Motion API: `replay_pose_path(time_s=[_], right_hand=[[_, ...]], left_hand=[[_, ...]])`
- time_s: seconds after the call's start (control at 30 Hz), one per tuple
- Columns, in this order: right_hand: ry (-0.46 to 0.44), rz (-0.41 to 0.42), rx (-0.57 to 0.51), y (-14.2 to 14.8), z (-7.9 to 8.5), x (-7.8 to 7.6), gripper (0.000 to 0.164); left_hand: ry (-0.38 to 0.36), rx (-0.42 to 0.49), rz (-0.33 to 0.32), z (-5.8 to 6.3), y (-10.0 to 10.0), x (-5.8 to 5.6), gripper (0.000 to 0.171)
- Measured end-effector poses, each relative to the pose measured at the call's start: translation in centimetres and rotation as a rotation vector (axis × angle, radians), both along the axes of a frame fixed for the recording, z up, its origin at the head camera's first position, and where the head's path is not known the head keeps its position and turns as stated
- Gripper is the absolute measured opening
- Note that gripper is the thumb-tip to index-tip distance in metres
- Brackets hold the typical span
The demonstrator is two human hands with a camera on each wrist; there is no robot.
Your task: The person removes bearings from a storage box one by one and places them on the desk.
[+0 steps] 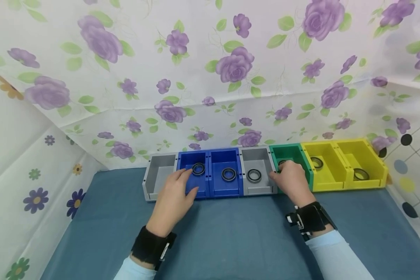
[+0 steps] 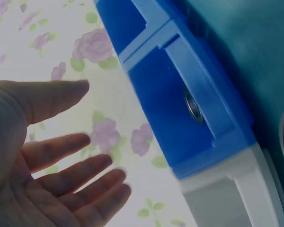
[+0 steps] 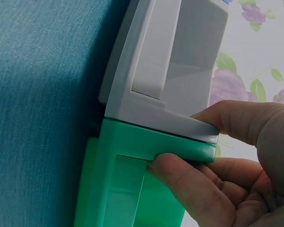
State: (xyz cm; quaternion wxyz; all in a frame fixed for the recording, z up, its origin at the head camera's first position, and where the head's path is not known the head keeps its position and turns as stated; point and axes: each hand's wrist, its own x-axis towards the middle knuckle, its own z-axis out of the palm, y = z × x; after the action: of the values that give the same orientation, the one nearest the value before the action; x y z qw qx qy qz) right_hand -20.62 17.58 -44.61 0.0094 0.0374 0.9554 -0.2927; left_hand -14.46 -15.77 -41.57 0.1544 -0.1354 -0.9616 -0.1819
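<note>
My left hand [image 1: 173, 196] hovers over the front of the left blue bin [image 1: 192, 184], beside the left grey bin [image 1: 161, 171]. In the left wrist view its fingers [image 2: 80, 175] are spread and hold nothing. A black-and-silver bearing [image 1: 198, 168] lies in that blue bin. My right hand [image 1: 294, 182] is at the green bin [image 1: 287, 149]. Its thumb is on the side wall of the right grey bin [image 3: 156, 113] and its forefinger on the adjoining green wall, pinching both. A bearing [image 1: 282, 162] in the green bin is mostly hidden by this hand.
Bearings also lie in the right blue bin [image 1: 228, 174], the right grey bin and both yellow bins [image 1: 327, 155]. The bins stand side by side against a flowered sheet [image 1: 203, 77]. Blue cloth [image 1: 231, 237] covers the table before them.
</note>
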Motion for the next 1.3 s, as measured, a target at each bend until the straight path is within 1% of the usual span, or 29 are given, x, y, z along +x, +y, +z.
replay_pose_path(time_s=[0.1,0.2,0.3,0.43,0.57,0.77,1.03,1.13,1.3], right_hand=[[-0.005,-0.007,0.000,0.0,-0.1,0.0,0.044],[0.002,-0.010,0.001,-0.1,-0.1,-0.1,0.044],[0.015,-0.003,-0.001,-0.1,-0.1,-0.1,0.044],[0.015,0.001,0.002,-0.2,-0.1,-0.1,0.044],[0.003,0.000,0.007,-0.2,-0.1,-0.1,0.044],[0.002,-0.004,0.012,-0.1,-0.1,-0.1,0.044],[0.000,-0.009,0.011,-0.1,0.0,-0.1,0.044],[0.004,-0.007,0.012,-0.1,0.0,0.0,0.044],[0.005,-0.007,0.013,-0.2,0.0,0.0,0.045]], left_hand=[[0.028,-0.003,-0.015,-0.2,0.6,-1.1,0.057],[0.045,-0.009,-0.006,-0.7,1.1,-2.2,0.061],[0.049,-0.019,0.007,-1.3,1.4,-3.2,0.060],[0.026,-0.029,0.020,-2.2,1.6,-4.2,0.057],[-0.014,-0.037,0.045,-2.9,1.6,-5.1,0.054],[-0.074,-0.064,0.071,-3.8,1.7,-6.1,0.057],[-0.157,-0.098,0.070,-4.4,2.1,-7.0,0.063],[-0.172,-0.105,0.067,-4.7,2.2,-7.3,0.063],[-0.173,-0.117,0.055,-5.4,2.3,-7.7,0.060]])
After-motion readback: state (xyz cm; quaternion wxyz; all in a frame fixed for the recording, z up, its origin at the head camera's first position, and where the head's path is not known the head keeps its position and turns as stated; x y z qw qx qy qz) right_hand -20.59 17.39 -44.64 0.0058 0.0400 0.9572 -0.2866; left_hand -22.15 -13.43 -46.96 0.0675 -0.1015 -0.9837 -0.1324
